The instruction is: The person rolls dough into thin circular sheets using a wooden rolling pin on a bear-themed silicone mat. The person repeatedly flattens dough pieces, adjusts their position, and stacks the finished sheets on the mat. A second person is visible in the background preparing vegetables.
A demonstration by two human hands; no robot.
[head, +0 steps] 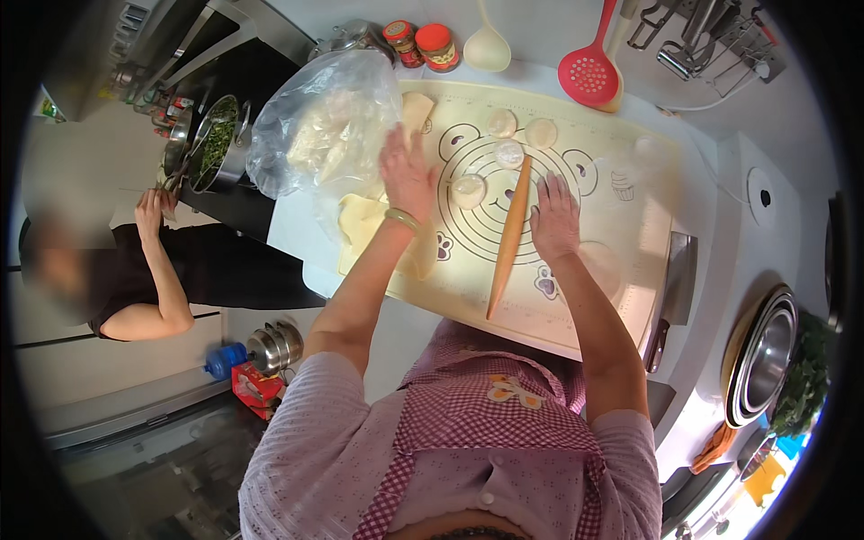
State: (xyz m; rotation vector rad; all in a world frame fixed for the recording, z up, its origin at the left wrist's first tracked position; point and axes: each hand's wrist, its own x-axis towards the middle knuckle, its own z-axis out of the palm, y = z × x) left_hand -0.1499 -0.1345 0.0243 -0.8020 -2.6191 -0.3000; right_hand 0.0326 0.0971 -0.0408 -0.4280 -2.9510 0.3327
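Observation:
My left hand (pixel 407 177), with a bangle at the wrist, is spread palm down at the left of a printed baking mat (pixel 607 209). It lies beside a clear plastic bag (pixel 331 128) holding a pale floury mass. My right hand (pixel 557 219) rests flat, palm down, and holds nothing. Between the hands a tapered wooden rolling pin (pixel 511 236) lies on the mat. Several small flattened dough rounds (pixel 468 192) sit near its far end and to its left. A wider, thin pale disc (pixel 601 266) is partly covered by my right forearm.
The mat's left edge is curled up (pixel 361 219). A cleaver (pixel 678 283) lies along the right edge. Nested steel bowls (pixel 766 358) stand farther right. Behind are red-lidded jars (pixel 437 48) and a red skimmer (pixel 588 73). At left, a person (pixel 148 270) works beside a pot of chopped greens (pixel 219 145).

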